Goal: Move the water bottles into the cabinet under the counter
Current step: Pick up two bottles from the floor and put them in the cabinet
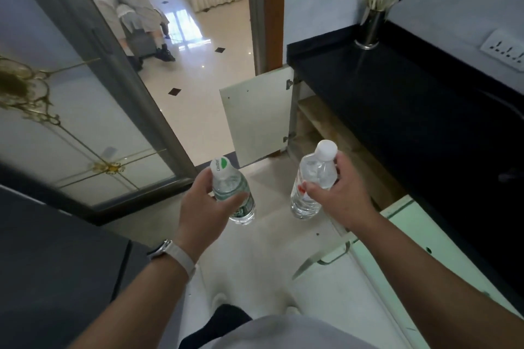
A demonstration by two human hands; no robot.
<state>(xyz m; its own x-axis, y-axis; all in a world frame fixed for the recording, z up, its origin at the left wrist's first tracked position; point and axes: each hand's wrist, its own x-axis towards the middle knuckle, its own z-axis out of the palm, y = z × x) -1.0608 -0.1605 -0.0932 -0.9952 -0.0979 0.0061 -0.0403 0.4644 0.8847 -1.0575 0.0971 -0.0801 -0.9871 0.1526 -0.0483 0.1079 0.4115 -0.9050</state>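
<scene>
My left hand [205, 204] grips a clear water bottle with a green label and green-and-white cap [231, 188] around its shoulder. My right hand [337, 195] holds a second clear bottle with a red label and white cap [313, 176] near its neck. Both bottles hang above the pale floor, in front of the cabinet under the black counter [397, 99]. The cabinet [320, 122] stands open, and a wooden shelf shows inside it. Its far door [258, 116] swings out to the left. A nearer door [326, 241] with a metal handle is open below my right arm.
A metal cup of cutlery [371, 25] stands at the counter's back corner, beside a wall socket [507, 49]. A glass sliding door with gold ornament [71, 127] is on the left. Through the doorway a person sits on a sofa [133, 8]. A dark surface [56, 263] lies at lower left.
</scene>
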